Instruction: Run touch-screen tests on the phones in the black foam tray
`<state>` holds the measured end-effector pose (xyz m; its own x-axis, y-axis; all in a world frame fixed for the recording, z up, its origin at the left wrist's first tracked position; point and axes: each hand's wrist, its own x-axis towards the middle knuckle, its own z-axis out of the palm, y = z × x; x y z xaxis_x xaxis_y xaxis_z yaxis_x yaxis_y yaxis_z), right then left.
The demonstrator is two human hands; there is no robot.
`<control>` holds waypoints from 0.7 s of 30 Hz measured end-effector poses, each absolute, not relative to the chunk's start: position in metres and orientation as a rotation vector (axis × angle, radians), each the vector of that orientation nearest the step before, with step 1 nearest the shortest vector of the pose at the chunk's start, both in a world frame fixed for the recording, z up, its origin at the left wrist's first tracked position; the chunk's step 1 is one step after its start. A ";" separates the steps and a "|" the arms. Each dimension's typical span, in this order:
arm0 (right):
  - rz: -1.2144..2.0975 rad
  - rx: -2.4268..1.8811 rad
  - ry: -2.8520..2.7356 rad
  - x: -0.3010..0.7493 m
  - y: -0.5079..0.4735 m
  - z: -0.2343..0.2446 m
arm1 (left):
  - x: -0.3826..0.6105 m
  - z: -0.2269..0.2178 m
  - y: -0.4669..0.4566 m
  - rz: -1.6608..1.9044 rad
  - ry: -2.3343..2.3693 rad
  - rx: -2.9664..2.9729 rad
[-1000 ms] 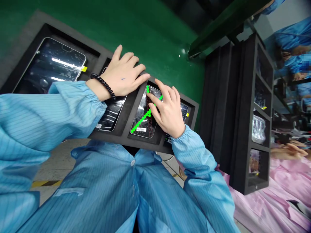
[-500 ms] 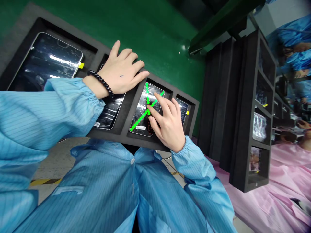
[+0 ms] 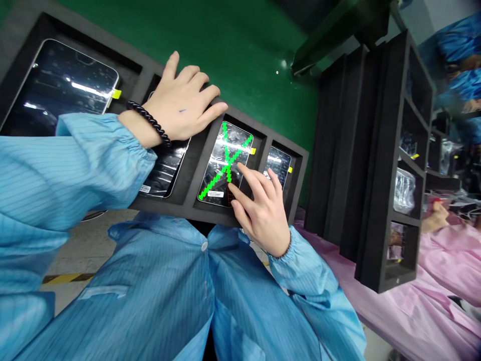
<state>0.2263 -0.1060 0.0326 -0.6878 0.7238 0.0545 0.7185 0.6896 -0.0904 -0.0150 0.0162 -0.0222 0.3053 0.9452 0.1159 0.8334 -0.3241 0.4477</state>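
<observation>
A black foam tray with several slots lies on the green table, each slot holding a phone. My left hand rests flat, fingers spread, over the second phone and the tray's dividers. My right hand touches the lower part of the third phone with its fingertips, fingers apart. That phone's screen shows a green X of two diagonal lines. A smaller-looking phone sits in the slot to the right, and a large one lies at the far left.
Tall black foam racks with slotted compartments stand upright at the right. The green table surface stretches behind the tray. A person in a pink coat is at the right, and others in blue work further back.
My right hand slid down the third phone's screen toward me. The green trace grew from one diagonal into a full X. My left hand stayed put.
</observation>
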 end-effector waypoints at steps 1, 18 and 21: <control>0.097 -1.203 -2.809 0.227 -0.109 0.033 | -0.015 -0.023 0.016 0.544 1.599 2.283; 0.318 -1.149 -2.831 0.235 -0.123 0.051 | -0.016 -0.028 0.018 0.516 1.649 2.275; 0.252 -1.152 -2.727 0.239 -0.113 0.059 | -0.018 -0.033 0.021 0.532 1.635 2.305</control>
<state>0.2388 -0.1134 0.0595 -0.6870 0.7210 0.0905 0.6923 0.6873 -0.2201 -0.0177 0.0209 -0.0334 0.2977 0.9441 0.1418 0.8467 -0.3297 0.4176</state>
